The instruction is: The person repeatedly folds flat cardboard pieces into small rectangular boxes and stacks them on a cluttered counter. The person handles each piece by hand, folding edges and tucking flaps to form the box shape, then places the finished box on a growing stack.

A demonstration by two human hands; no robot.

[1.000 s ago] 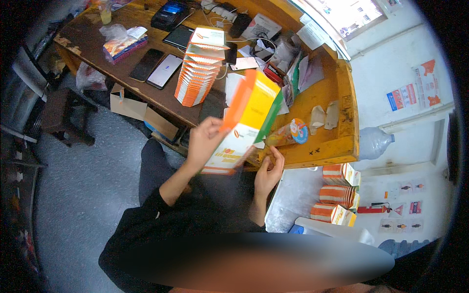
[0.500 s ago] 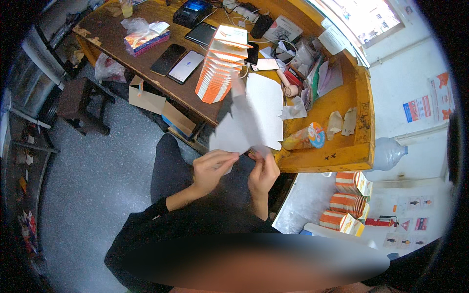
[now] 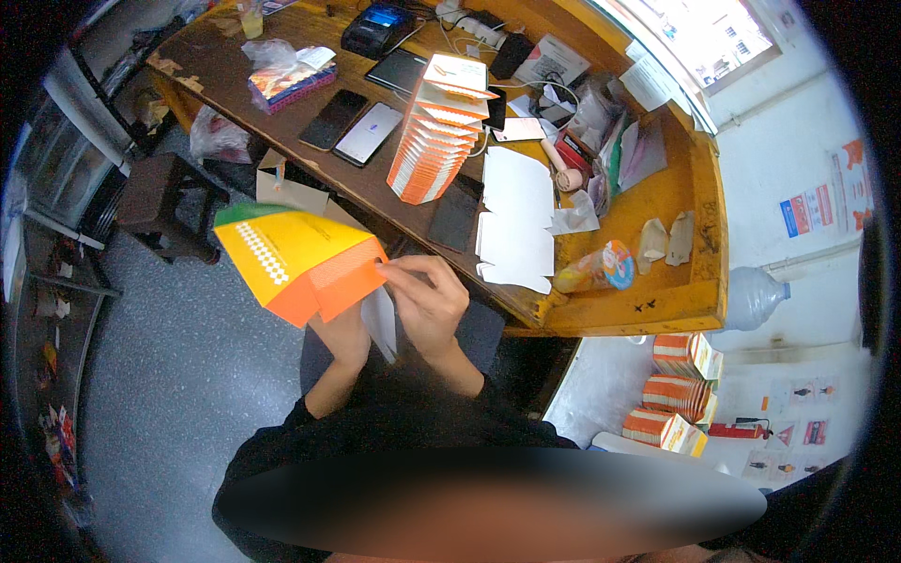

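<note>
A partly folded cardboard food box (image 3: 314, 249), yellow with orange side panels and a green edge, is held up over my lap, left of centre. My left hand (image 3: 343, 340) supports it from underneath; its fingers are hidden behind the orange panel. At the box's right corner, my right hand (image 3: 430, 302) pinches the orange panel edge between thumb and fingers. A white flap hangs down between the two hands. On the desk stands a tall nested stack of orange-and-white folded boxes (image 3: 436, 141). Flat white box blanks (image 3: 516, 216) lie to the right of that stack.
Two phones (image 3: 368, 133) lie on the brown desk (image 3: 225, 70), near a pink basket (image 3: 293, 86). A plastic cup (image 3: 601, 266) rests on its side by the yellow ledge. More stacked boxes (image 3: 678, 399) sit on a metal surface at right. A dark stool (image 3: 169, 202) stands at left.
The white blank side has turned over to show its yellow and orange printed face, now bent into a box shape. Both hands have moved left with it, the left one going behind.
</note>
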